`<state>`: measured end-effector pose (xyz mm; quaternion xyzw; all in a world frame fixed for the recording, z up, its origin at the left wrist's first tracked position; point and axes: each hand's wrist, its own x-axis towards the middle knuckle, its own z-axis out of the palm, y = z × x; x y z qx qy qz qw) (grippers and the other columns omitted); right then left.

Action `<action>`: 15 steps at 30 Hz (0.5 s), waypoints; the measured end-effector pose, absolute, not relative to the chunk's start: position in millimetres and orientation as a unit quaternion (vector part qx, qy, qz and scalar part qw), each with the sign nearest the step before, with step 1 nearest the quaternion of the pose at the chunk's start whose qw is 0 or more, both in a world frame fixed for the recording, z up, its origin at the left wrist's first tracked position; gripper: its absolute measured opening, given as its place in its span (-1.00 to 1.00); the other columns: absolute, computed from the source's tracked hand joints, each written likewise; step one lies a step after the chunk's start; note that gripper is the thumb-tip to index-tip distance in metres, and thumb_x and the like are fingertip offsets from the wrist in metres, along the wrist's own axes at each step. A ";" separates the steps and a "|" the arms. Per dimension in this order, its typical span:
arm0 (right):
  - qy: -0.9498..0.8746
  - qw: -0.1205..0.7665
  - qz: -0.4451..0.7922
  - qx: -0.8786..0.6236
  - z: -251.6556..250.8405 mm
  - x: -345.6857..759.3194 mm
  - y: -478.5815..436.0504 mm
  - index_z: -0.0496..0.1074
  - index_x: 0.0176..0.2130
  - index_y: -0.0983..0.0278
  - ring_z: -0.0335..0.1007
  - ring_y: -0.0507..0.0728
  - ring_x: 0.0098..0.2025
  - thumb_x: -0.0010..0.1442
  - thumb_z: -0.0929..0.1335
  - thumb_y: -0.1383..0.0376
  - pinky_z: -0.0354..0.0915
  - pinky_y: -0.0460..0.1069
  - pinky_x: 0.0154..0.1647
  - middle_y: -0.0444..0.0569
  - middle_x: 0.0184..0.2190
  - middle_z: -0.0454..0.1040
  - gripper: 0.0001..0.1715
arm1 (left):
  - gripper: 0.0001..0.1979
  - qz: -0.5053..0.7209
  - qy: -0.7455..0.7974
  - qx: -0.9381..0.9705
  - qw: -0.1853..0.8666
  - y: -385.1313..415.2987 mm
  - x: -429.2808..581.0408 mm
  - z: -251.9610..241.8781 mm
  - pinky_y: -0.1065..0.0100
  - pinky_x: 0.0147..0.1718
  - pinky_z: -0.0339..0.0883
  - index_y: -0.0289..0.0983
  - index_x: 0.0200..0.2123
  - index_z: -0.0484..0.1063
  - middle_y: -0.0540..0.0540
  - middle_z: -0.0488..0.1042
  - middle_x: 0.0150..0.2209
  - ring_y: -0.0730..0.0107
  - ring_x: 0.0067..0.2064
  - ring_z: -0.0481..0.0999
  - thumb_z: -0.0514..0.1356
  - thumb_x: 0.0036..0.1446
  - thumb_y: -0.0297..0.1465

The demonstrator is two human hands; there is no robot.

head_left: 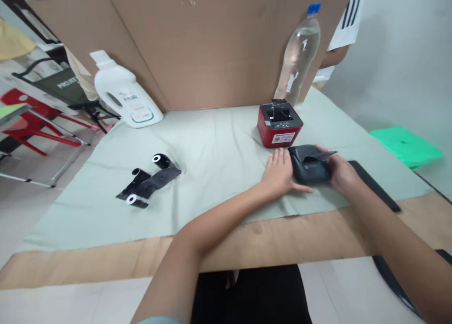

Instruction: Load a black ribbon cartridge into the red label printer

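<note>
A small black printer-like device (310,166) lies on the pale green cloth (212,173), its lid partly lifted. My left hand (280,173) rests flat against its left side, fingers stretched out. My right hand (339,171) grips its right side, thumb on the raised lid. Just behind stands a red and black label printer (278,125). Far to the left lie black ribbon rolls (148,182) with white cores, partly unwound.
A clear plastic bottle (298,60) with a blue cap and a white jug (125,95) stand before a cardboard wall (197,46). A black flat strip (376,185) lies right of my hand. Another person's arm (334,55) shows behind the bottle. A green stool (406,147) sits at right.
</note>
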<state>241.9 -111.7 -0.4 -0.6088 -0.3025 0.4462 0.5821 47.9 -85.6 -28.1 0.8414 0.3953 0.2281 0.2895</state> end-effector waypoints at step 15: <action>-0.552 0.506 0.491 -0.446 46.1 37.8 -123.4 0.52 0.20 0.08 0.41 0.37 0.43 0.25 0.11 -0.58 0.26 0.24 0.55 0.03 0.22 0.61 0.08 | 0.36 0.358 0.413 0.792 0.271 -113.8 -152.5 21.8 -0.23 0.47 0.23 -0.34 0.52 -0.01 -0.54 0.19 0.42 -0.40 0.49 0.21 0.65 -0.20 -0.11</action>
